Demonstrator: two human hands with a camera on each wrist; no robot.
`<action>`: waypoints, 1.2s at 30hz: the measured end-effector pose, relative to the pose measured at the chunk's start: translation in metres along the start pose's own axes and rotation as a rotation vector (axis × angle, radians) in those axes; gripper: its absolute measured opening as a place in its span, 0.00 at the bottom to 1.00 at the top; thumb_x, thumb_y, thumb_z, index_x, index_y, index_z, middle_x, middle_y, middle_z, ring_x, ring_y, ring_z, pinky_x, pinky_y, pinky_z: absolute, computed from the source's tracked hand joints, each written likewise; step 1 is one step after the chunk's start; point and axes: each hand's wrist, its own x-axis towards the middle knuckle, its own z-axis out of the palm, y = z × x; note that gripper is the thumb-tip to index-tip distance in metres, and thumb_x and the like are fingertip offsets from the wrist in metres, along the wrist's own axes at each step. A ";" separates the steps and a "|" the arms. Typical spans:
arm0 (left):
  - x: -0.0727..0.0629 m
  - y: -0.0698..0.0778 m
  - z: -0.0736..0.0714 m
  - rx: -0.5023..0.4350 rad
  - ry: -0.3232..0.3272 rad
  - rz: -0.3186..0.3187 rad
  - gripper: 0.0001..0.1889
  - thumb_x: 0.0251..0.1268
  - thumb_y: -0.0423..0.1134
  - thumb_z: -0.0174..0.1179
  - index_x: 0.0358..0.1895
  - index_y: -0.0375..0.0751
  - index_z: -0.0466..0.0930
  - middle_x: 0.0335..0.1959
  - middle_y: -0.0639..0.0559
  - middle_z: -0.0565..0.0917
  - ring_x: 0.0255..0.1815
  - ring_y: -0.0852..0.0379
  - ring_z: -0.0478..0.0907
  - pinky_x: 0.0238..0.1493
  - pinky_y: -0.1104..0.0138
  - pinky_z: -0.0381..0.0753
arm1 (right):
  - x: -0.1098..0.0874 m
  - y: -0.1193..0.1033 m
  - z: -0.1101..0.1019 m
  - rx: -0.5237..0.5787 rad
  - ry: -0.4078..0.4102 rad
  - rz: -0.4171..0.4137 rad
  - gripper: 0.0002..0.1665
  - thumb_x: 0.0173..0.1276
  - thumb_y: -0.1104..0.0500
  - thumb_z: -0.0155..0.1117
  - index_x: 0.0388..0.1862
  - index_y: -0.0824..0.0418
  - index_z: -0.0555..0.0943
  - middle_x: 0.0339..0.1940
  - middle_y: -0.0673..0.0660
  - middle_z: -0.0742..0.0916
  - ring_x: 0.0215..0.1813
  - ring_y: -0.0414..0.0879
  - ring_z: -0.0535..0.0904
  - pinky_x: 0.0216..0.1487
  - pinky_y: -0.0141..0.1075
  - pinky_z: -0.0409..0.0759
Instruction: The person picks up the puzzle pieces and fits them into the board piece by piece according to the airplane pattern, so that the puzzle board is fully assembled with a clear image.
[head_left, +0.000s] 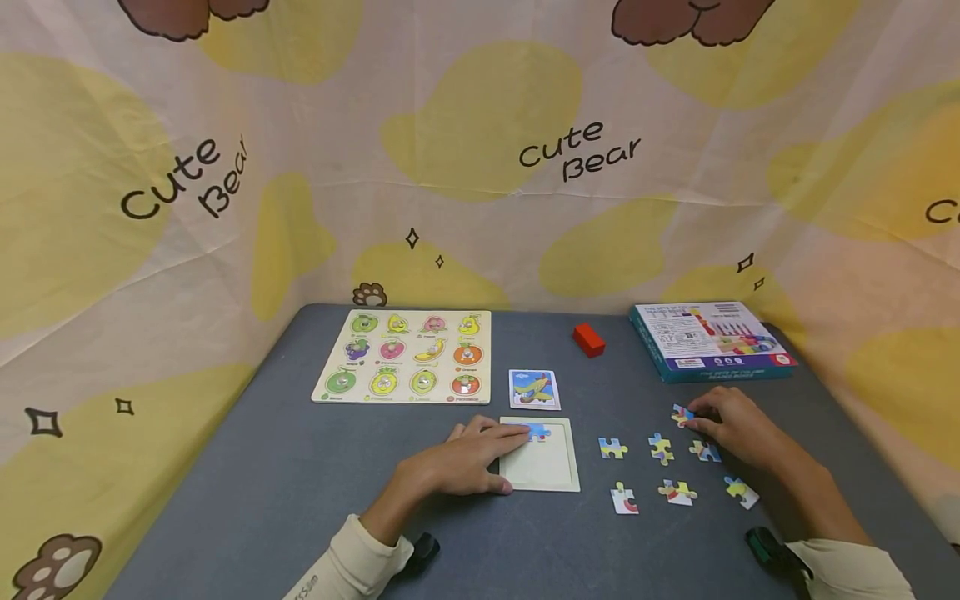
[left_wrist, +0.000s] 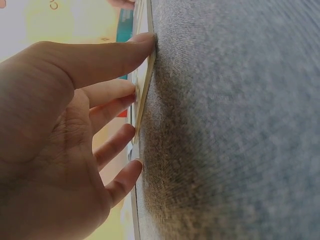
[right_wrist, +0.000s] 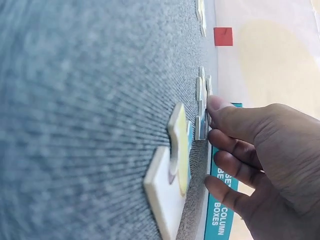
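A square puzzle tray (head_left: pixel 551 467) lies flat on the table, with a blue jigsaw piece (head_left: pixel 539 432) near its upper left. My left hand (head_left: pixel 468 454) rests at the tray's left side: the extended index finger reaches the blue piece, and the thumb touches the tray's edge near the lower left corner. In the left wrist view, the left hand's fingers are fairly straight against the tray. My right hand (head_left: pixel 738 425) pinches a colourful jigsaw piece (head_left: pixel 681 416) between thumb and finger. Several loose jigsaw pieces (head_left: pixel 661 449) lie between the tray and the right hand.
Behind the tray is a picture card (head_left: pixel 534 390) showing a yellow plane. A fruit board (head_left: pixel 405 358) lies at the back left. At the back stand a red block (head_left: pixel 588 340) and, further right, a flat box (head_left: pixel 712 342). A printed cloth (head_left: pixel 480 167) hangs behind the table.
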 end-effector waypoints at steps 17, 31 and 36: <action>0.000 0.001 -0.001 -0.014 -0.002 -0.008 0.40 0.73 0.50 0.67 0.85 0.56 0.62 0.85 0.65 0.61 0.77 0.51 0.59 0.62 0.58 0.63 | 0.005 -0.050 0.008 -0.005 -0.012 -0.044 0.14 0.73 0.55 0.72 0.50 0.64 0.89 0.46 0.55 0.84 0.51 0.53 0.74 0.52 0.51 0.77; -0.001 0.002 -0.002 -0.019 0.011 0.002 0.40 0.72 0.48 0.68 0.84 0.54 0.63 0.84 0.64 0.62 0.77 0.51 0.59 0.62 0.57 0.63 | 0.017 -0.101 0.028 -0.075 0.021 -0.215 0.10 0.72 0.56 0.74 0.49 0.58 0.90 0.44 0.48 0.83 0.49 0.45 0.74 0.50 0.43 0.80; 0.000 0.001 0.000 -0.005 0.010 -0.006 0.39 0.72 0.49 0.68 0.84 0.56 0.63 0.84 0.65 0.62 0.77 0.51 0.59 0.62 0.58 0.63 | 0.021 -0.115 0.036 -0.076 0.018 -0.258 0.11 0.71 0.57 0.76 0.49 0.57 0.90 0.44 0.47 0.83 0.49 0.43 0.73 0.49 0.41 0.81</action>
